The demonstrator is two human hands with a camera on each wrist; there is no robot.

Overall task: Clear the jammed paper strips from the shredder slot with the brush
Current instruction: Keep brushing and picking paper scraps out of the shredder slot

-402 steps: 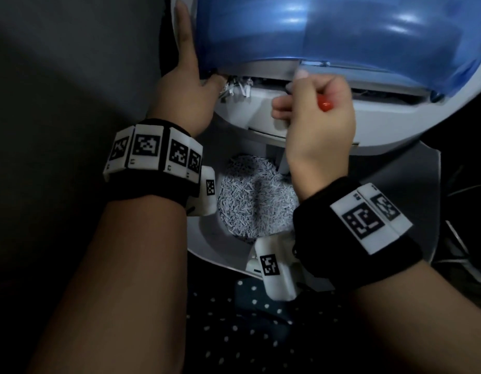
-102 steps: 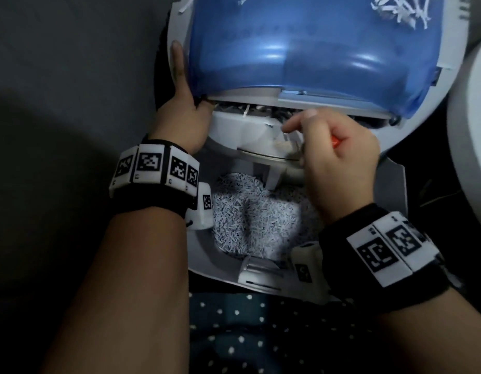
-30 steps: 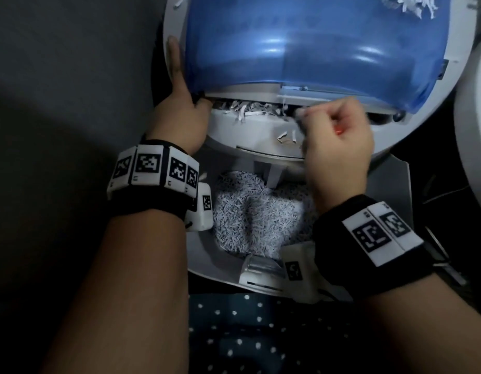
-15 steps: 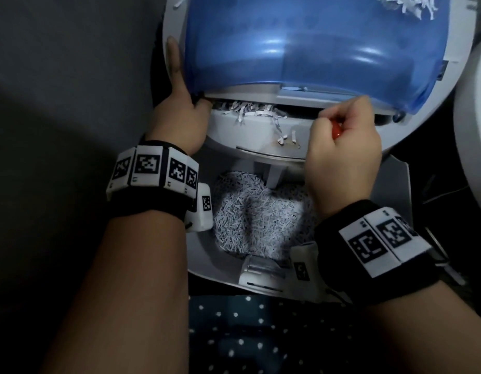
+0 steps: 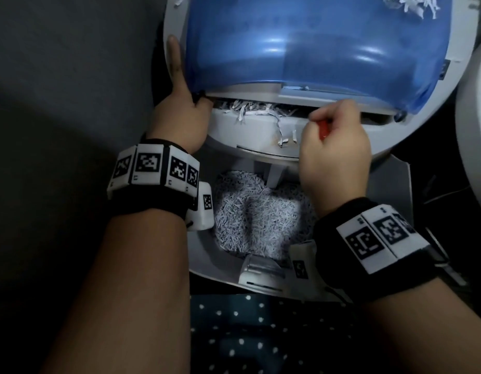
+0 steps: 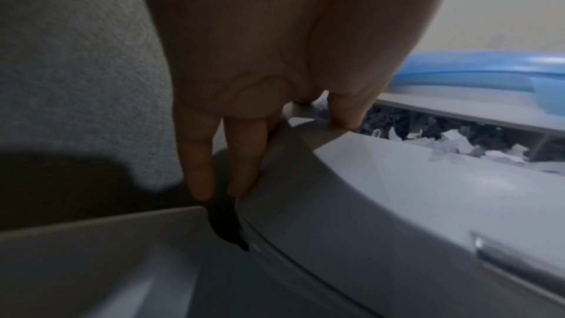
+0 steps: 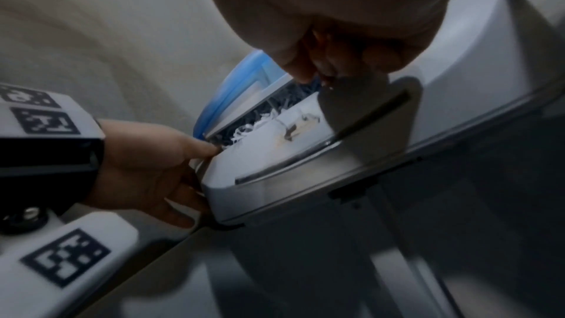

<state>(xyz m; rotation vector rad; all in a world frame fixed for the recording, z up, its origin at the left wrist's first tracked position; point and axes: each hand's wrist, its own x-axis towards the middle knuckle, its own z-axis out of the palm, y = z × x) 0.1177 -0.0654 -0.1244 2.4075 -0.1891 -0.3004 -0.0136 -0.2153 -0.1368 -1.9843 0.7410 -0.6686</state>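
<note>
Paper strips (image 5: 256,107) crowd the left half of the shredder slot (image 5: 277,110), and a few (image 5: 286,136) now lie dragged out on the white housing nearer me, so the jam is loosening. My right hand (image 5: 335,147) has slid back left, clenched round the red-handled brush (image 5: 323,129). My left hand (image 5: 181,109) still braces the shredder's left edge, fingers straight.

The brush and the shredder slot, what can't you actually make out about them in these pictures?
- Brush bristles: head view, hidden inside the right hand; only a red bit of handle shows.
- Slot right end: head view, covered by that hand.
- Brush in the right wrist view: hidden by curled fingers, dark and blurred.
- Slot depth: left wrist view, dim behind paper strips.
</note>
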